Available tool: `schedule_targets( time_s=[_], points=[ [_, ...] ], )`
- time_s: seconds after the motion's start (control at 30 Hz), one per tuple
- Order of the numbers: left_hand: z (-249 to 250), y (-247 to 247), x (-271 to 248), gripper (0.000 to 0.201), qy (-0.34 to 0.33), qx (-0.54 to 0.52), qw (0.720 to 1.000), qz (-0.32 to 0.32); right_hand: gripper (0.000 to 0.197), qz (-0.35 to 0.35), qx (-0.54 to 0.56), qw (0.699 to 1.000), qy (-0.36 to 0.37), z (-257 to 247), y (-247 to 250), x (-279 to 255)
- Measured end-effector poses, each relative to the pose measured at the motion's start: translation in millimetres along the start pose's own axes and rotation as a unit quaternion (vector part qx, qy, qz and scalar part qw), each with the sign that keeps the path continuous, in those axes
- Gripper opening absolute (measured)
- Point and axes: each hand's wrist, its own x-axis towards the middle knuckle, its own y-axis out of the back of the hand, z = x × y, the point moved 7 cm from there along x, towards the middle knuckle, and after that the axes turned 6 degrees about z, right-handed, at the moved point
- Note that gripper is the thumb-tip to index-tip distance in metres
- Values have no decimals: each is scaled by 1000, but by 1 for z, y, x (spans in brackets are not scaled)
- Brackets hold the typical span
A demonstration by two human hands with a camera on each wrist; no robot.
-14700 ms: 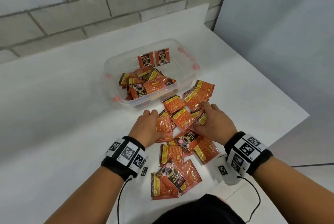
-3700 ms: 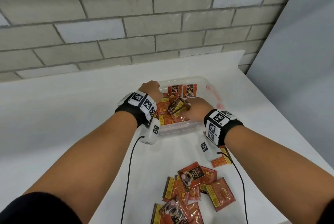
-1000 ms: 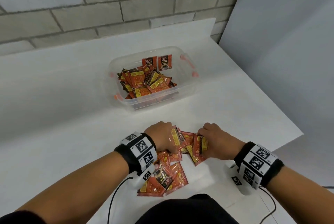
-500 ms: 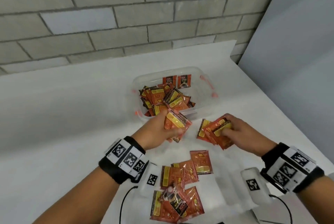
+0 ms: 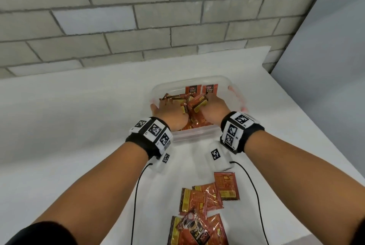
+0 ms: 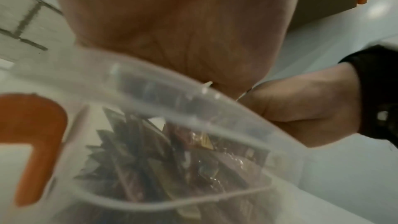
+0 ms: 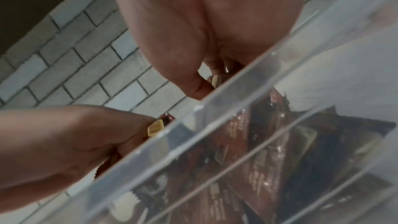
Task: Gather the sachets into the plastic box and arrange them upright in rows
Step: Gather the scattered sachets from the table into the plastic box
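The clear plastic box (image 5: 234, 88) stands at the back of the white table and holds a loose heap of orange-red sachets (image 5: 197, 124). Two sachets (image 5: 192, 89) stand upright against its far wall. Both hands reach over the near wall into the box. My right hand (image 5: 208, 101) grips a small bunch of sachets (image 5: 199, 104) above the heap. My left hand (image 5: 167, 104) is beside it; in the right wrist view the left hand (image 7: 86, 134) pinches a sachet with a yellow patch (image 7: 155, 128). Several more sachets (image 5: 199, 201) lie on the table near me.
A grey brick wall (image 5: 138, 17) runs behind the table (image 5: 79, 126) and a pale panel (image 5: 325, 66) closes the right side. The box has orange clasps (image 6: 36, 125) on its ends. Cables (image 5: 136, 195) trail from both wristbands across the table. The table's right edge lies close to the box.
Both hands lifted bunches of sachets off the table pile and carried them forward into the box. Fewer sachets lie on the table than a second ago.
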Motion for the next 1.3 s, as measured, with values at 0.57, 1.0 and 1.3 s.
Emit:
schedule_targets(
  time_s=[0.57, 1.0, 1.3],
  points=[
    [-23, 9, -44, 44, -56, -135, 977, 155, 42, 139, -27, 982, 127, 24, 39, -52],
    [20, -92, -124, 59, -186, -119, 962, -162, 61, -191, -206, 948, 152, 104, -32, -144],
    [24, -118, -134, 65, -180, -35, 974, -134, 58, -165, -228, 952, 123, 120, -30, -133]
  ],
)
